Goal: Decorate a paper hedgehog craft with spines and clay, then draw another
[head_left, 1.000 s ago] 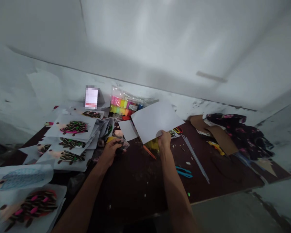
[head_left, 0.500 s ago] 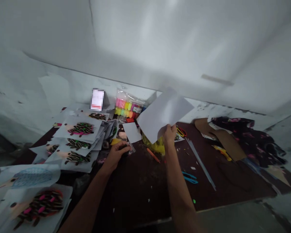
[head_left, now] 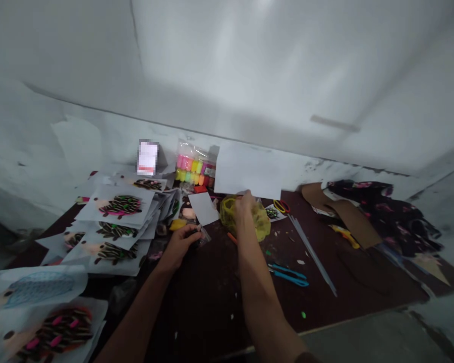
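- Dark brown counter (head_left: 219, 282) against a white wall, cluttered with craft stuff.
- Right hand (head_left: 245, 205) is raised at the back of the counter, fingers pinching the bottom edge of a blank white sheet (head_left: 247, 171); the sheet stands upright, nearly flat to the wall.
- Yellow bag (head_left: 249, 218) sits just under and behind that hand, touching or nearly touching it; hard to say which.
- Left hand (head_left: 181, 241) rests low on the counter, fingers curled over a small dark item (head_left: 193, 233); can't tell what it is or whether it's truly gripped.
- Small white paper piece (head_left: 204, 207) lies just beyond the left hand.
- Stack of hedgehog craft sheets (head_left: 115, 217) to the left, pack of neon paints (head_left: 192, 169) at the wall, blue scissors (head_left: 289, 272) to the right of the right arm.
- Step, my judgement: handling the blank sheet, mid-air.
- Next move would need a bare spot on the counter and a steady pinch so the sheet doesn't flop.
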Available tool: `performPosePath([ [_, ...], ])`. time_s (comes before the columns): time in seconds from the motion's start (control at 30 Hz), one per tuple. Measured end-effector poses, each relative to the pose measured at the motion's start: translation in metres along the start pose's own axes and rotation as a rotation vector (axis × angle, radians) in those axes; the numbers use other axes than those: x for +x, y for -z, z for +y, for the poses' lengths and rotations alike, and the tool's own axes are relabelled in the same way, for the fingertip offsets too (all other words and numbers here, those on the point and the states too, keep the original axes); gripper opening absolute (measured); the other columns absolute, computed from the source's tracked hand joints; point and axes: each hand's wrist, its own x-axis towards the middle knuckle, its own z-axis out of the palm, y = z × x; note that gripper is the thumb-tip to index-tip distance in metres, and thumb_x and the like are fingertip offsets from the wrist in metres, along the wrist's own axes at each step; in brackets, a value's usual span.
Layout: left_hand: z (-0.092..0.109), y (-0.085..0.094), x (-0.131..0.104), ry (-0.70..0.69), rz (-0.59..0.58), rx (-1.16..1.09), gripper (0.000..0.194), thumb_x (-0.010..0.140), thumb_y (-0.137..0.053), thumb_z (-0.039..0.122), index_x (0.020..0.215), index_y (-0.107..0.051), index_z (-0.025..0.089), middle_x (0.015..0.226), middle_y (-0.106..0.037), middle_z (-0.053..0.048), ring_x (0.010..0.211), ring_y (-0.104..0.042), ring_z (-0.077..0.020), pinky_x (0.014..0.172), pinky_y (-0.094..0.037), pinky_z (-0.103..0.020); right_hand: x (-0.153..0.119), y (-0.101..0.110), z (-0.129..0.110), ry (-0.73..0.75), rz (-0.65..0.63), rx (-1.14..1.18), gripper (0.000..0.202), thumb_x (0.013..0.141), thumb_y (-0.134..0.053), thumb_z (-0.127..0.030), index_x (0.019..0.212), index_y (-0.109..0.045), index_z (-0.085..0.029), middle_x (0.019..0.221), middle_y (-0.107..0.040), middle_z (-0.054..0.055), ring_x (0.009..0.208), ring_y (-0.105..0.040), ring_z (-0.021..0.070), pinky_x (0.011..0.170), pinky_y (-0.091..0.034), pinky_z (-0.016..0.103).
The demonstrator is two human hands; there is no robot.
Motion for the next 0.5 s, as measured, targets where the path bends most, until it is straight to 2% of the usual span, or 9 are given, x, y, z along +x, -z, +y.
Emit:
performPosePath([
  [0.13,-0.001,0.002,0.002,-0.019,0.004,-0.004,0.031,0.049,-0.083,0.035,0.071,-0.071,0.016,0.066,-0.069,0.001,0.060,-0.059,-0.0129,0.058,-0.045,-0.023,-0.003,-0.008,-0.002,-0.173,-0.031,0.129,0.014,0.090,-0.042,-0.025,0.093,-0.055,-0.024,0.069,-0.058,0.001,0.063,-0.058,0.0163,0.059,-0.053,0.027],
  [0.23,0.000,0.002,0.001,-0.009,-0.005,-0.006,0.032,0.049,-0.083,0.035,0.072,-0.071,0.016,0.065,-0.069,0.001,0.059,-0.058,-0.0122,0.058,-0.044,-0.023,-0.007,0.001,-0.005,-0.416,-0.207,0.248,0.012,0.091,-0.046,-0.024,0.085,-0.055,-0.023,0.066,-0.060,0.002,0.052,-0.054,0.0134,0.047,-0.045,0.022],
  [0.3,0.002,0.001,0.000,0.000,-0.008,-0.012,0.032,0.049,-0.083,0.035,0.072,-0.071,0.017,0.066,-0.068,0.002,0.059,-0.058,-0.0121,0.058,-0.044,-0.023,-0.013,0.008,-0.005,-0.518,-0.296,0.280,0.015,0.092,-0.048,-0.024,0.080,-0.056,-0.020,0.063,-0.062,0.003,0.046,-0.050,0.0118,0.040,-0.039,0.021],
  [0.4,0.004,0.000,-0.003,-0.011,-0.020,0.003,0.030,0.051,-0.083,0.034,0.071,-0.070,0.017,0.067,-0.068,0.002,0.060,-0.058,-0.0122,0.057,-0.043,-0.022,-0.023,0.012,-0.004,-0.562,-0.330,0.313,0.021,0.095,-0.046,-0.026,0.080,-0.058,-0.018,0.061,-0.064,0.004,0.044,-0.050,0.0105,0.038,-0.038,0.019],
  [0.5,0.002,0.000,-0.003,-0.033,-0.033,0.023,0.028,0.054,-0.082,0.035,0.072,-0.070,0.017,0.067,-0.068,0.001,0.060,-0.058,-0.0126,0.058,-0.044,-0.023,-0.028,0.011,-0.003,-0.549,-0.295,0.374,0.016,0.094,-0.046,-0.022,0.084,-0.057,-0.018,0.064,-0.066,0.003,0.051,-0.057,0.0105,0.044,-0.046,0.017],
])
